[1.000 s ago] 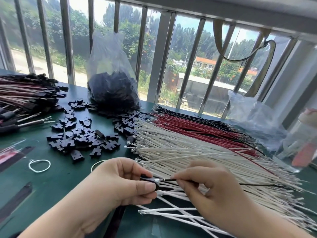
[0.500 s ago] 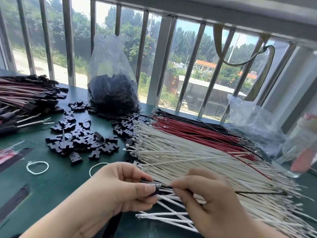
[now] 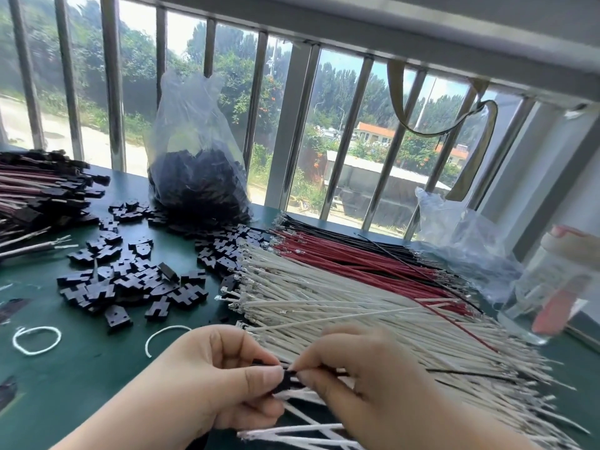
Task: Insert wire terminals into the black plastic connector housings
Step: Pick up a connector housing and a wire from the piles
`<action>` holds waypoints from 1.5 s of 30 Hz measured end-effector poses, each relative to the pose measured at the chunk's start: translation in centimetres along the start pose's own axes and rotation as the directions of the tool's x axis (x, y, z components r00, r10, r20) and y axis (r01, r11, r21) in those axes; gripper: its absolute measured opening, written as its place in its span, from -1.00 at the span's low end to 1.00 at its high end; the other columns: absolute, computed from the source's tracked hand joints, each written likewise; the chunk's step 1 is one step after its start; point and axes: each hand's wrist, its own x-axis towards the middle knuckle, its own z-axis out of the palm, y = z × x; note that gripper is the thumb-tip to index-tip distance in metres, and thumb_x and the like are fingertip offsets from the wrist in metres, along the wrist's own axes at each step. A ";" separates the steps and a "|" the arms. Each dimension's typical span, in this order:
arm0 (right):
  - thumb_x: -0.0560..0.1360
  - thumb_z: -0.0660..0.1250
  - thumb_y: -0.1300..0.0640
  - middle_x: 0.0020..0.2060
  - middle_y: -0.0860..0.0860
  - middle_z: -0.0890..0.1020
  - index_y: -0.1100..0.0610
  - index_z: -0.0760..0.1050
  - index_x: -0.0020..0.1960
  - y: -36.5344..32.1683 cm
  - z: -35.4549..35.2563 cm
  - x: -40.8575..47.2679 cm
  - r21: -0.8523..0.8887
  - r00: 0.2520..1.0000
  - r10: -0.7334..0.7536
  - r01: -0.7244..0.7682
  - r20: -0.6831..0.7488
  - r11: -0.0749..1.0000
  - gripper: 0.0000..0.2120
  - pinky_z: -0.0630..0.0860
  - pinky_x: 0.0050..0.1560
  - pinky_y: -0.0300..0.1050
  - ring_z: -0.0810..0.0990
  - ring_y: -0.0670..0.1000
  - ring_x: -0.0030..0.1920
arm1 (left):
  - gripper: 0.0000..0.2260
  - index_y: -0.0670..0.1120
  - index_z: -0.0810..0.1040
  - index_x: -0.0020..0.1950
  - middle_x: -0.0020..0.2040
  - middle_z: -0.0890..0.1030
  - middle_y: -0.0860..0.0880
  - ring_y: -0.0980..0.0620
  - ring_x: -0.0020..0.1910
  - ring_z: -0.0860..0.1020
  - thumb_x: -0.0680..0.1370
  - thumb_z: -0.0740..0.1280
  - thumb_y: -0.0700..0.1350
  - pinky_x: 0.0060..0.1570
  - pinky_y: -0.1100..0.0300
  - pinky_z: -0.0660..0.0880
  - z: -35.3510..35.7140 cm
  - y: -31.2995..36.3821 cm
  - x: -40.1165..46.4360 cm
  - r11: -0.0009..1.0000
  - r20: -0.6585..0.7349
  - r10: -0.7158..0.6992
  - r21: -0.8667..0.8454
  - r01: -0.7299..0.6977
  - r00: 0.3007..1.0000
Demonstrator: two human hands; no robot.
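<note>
Insertion is under way: the left hand (image 3: 224,381) pinches a black housing (image 3: 281,383) near the table's (image 3: 81,362) front edge, and the right hand (image 3: 360,381) pinches a black wire (image 3: 470,372) at its mouth. Next probably calls for a straight push until seated. White wires (image 3: 341,306) crowd the right; open room lies left, near string loops (image 3: 35,341)
</note>
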 end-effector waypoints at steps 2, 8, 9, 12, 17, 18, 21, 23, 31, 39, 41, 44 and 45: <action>0.46 0.21 -0.26 -0.08 -0.32 0.58 -0.23 0.51 0.08 1.0 -1.9 0.9 -0.051 0.982 0.102 -0.095 0.158 0.994 -0.74 0.49 -0.13 -0.40 0.54 -0.32 -0.08 | -0.81 -0.25 0.63 -0.36 -0.39 0.60 -0.32 -0.18 -0.44 0.62 0.10 0.53 -0.25 -0.46 0.11 0.58 -0.3 0.0 0.1 0.999 -0.038 0.001 0.044 0.000 0.999; 0.58 0.22 0.00 -0.23 -0.14 0.62 -0.02 0.60 -0.10 7.6 -5.2 7.6 -0.214 0.913 0.400 -0.409 -0.087 0.887 -0.80 0.55 -0.08 -0.19 0.60 -0.13 -0.22 | -0.93 -0.10 0.69 -0.32 -0.35 0.69 -0.11 0.07 -0.42 0.64 0.35 0.51 -0.23 -0.45 0.38 0.48 -0.8 0.3 0.6 0.963 -0.122 0.046 0.268 -0.012 0.991; 0.57 0.26 0.03 -0.19 -0.10 0.64 0.03 0.61 -0.08 8.8 -4.8 8.5 -0.227 0.897 0.441 -0.437 -0.033 0.870 -0.82 0.57 -0.03 -0.12 0.61 -0.08 -0.19 | -0.92 -0.12 0.69 -0.33 -0.35 0.69 -0.11 0.10 -0.42 0.64 0.36 0.51 -0.25 -0.45 0.39 0.47 -0.8 0.2 0.7 0.960 -0.128 0.046 0.280 -0.009 0.991; 0.52 0.35 0.10 -0.11 -0.08 0.67 0.09 0.65 -0.09 11.0 -3.3 9.9 -0.282 0.875 0.483 -0.467 -0.011 0.838 -0.89 0.60 -0.01 -0.09 0.62 -0.11 -0.14 | -0.92 -0.21 0.66 -0.35 -0.32 0.69 -0.16 0.06 -0.40 0.65 0.34 0.51 -0.29 -0.44 0.39 0.48 -1.0 0.2 0.7 0.967 -0.113 0.024 0.253 0.005 0.993; 0.51 0.32 0.21 -0.14 -0.11 0.56 0.10 0.63 -0.12 11.8 -2.4 10.1 -0.292 0.877 0.481 -0.459 0.001 0.839 -0.88 0.54 -0.07 -0.24 0.57 -0.10 -0.11 | -0.92 -0.18 0.66 -0.34 -0.33 0.69 -0.16 0.04 -0.40 0.65 0.34 0.51 -0.28 -0.44 0.38 0.48 -1.1 0.1 0.8 0.966 -0.111 0.023 0.258 0.007 0.994; 0.53 0.29 0.23 -0.12 -0.09 0.57 0.11 0.62 -0.09 11.8 -2.4 10.0 -0.301 0.885 0.465 -0.444 0.001 0.844 -0.86 0.53 -0.08 -0.26 0.56 -0.09 -0.10 | -0.92 -0.15 0.67 -0.34 -0.33 0.69 -0.15 0.04 -0.40 0.65 0.35 0.51 -0.26 -0.44 0.38 0.48 -1.1 0.1 0.9 0.963 -0.117 0.023 0.268 0.009 0.993; 0.56 0.18 0.31 -0.06 0.03 0.61 0.15 0.58 -0.02 11.4 -2.8 9.6 -0.296 0.907 0.399 -0.422 -0.137 0.857 -0.80 0.52 -0.06 -0.26 0.57 -0.05 -0.11 | -0.93 -0.16 0.66 -0.31 -0.31 0.69 -0.20 -0.05 -0.40 0.66 0.38 0.49 -0.25 -0.48 0.29 0.51 -1.2 0.1 0.8 0.969 -0.105 -0.006 0.246 0.032 0.994; 0.57 0.20 0.28 -0.01 0.08 0.60 0.18 0.54 0.10 11.3 -3.0 9.4 -0.299 0.911 0.363 -0.408 -0.194 0.863 -0.82 0.46 -0.05 -0.31 0.55 -0.05 -0.10 | -0.93 -0.21 0.62 -0.27 -0.28 0.67 -0.27 -0.17 -0.36 0.66 0.39 0.47 -0.27 -0.49 0.19 0.56 -1.1 0.1 0.7 0.982 -0.090 -0.042 0.181 0.057 0.995; 0.56 0.27 0.17 -0.02 0.00 0.64 0.12 0.63 0.03 11.1 -1.6 9.3 -0.428 0.891 0.443 -0.442 -0.105 0.788 -0.84 0.56 0.04 -0.14 0.60 -0.03 -0.05 | -0.86 -0.32 0.52 -0.11 -0.34 0.65 -0.27 -0.21 -0.39 0.65 0.40 0.44 -0.35 -0.50 0.10 0.57 -0.7 0.0 0.4 0.989 -0.107 -0.081 0.114 0.094 0.991; 0.53 0.28 0.18 -0.19 -0.17 0.62 -0.02 0.58 0.19 6.7 -6.4 5.7 -0.238 0.803 0.077 -0.265 -0.591 0.934 -0.72 0.31 -0.32 -0.31 0.41 -0.19 -0.37 | -0.80 -0.27 0.53 -0.17 -0.27 0.67 -0.27 -0.19 -0.27 0.68 0.27 0.47 -0.29 -0.47 0.16 0.58 -1.1 0.0 0.4 0.997 -0.075 -0.079 0.018 0.080 0.994; 0.45 0.31 -0.11 -0.29 -0.21 0.58 -0.19 0.61 0.04 4.2 -6.9 3.0 -0.145 0.852 0.075 -0.174 -0.518 0.974 -0.80 0.36 -0.35 -0.28 0.45 -0.10 -0.36 | -0.83 -0.29 0.53 -0.15 -0.24 0.67 -0.28 -0.19 -0.24 0.68 0.31 0.43 -0.28 -0.46 0.17 0.58 -1.2 -0.1 0.4 0.996 -0.046 -0.081 -0.051 0.079 0.996; 0.44 0.28 -0.22 -0.31 -0.21 0.58 -0.13 0.61 -0.15 0.8 -5.2 -0.9 -0.157 0.980 0.035 -0.067 -0.196 0.985 -0.78 0.40 -0.36 -0.46 0.54 -0.15 -0.33 | -0.75 -0.28 0.51 -0.13 -0.21 0.67 -0.29 -0.18 -0.25 0.68 0.26 0.44 -0.23 -0.44 0.15 0.60 -1.2 -0.1 0.3 0.995 -0.011 -0.071 -0.068 0.070 0.997; 0.46 0.27 -0.20 -0.30 -0.20 0.57 -0.09 0.61 -0.18 0.2 -4.2 -1.8 -0.152 0.995 0.043 -0.056 -0.090 0.987 -0.75 0.40 -0.34 -0.49 0.56 -0.18 -0.31 | -0.71 -0.28 0.51 -0.12 -0.22 0.67 -0.28 -0.18 -0.26 0.68 0.22 0.45 -0.21 -0.44 0.15 0.60 -1.1 -0.1 0.3 0.997 -0.014 -0.064 -0.047 0.064 0.998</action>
